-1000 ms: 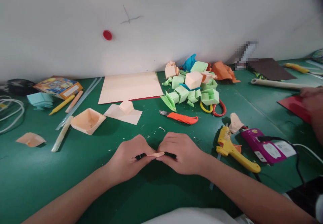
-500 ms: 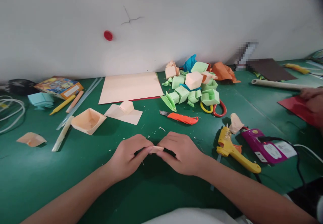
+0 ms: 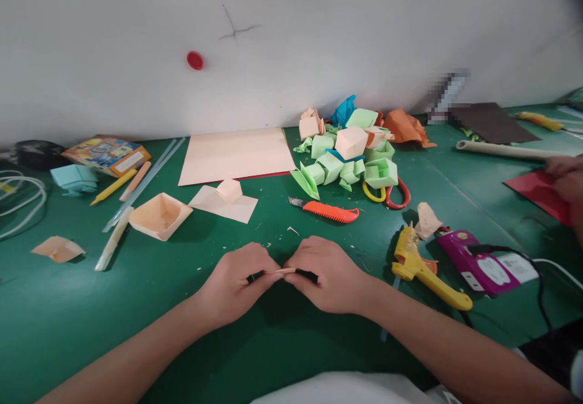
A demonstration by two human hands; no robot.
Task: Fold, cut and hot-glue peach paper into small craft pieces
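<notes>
Between my two hands, just above the green table, is a small folded piece of peach paper [image 3: 288,270], seen nearly edge-on and mostly covered by fingers. My left hand [image 3: 241,279] pinches one end between thumb and fingers. My right hand [image 3: 325,276] pinches the other end, and the fingertips of both hands meet. Beyond them lie an orange box cutter [image 3: 331,211] with its blade out and a peach sheet [image 3: 243,208] carrying a small folded paper piece [image 3: 229,191]. An open peach paper box [image 3: 177,225] stands to the left.
A heap of folded green paper shapes [image 3: 330,167] covers scissors [image 3: 398,194]. At right are a yellow glue gun [image 3: 428,276], a purple power strip [image 3: 473,264] and another person's hand [image 3: 567,176] on red paper [image 3: 537,192]. Glue sticks [image 3: 146,179] lie left; a large peach sheet [image 3: 237,155] lies behind.
My fingertips have come together along the folded paper, and it has turned so that less of its face shows. The view has shifted slightly.
</notes>
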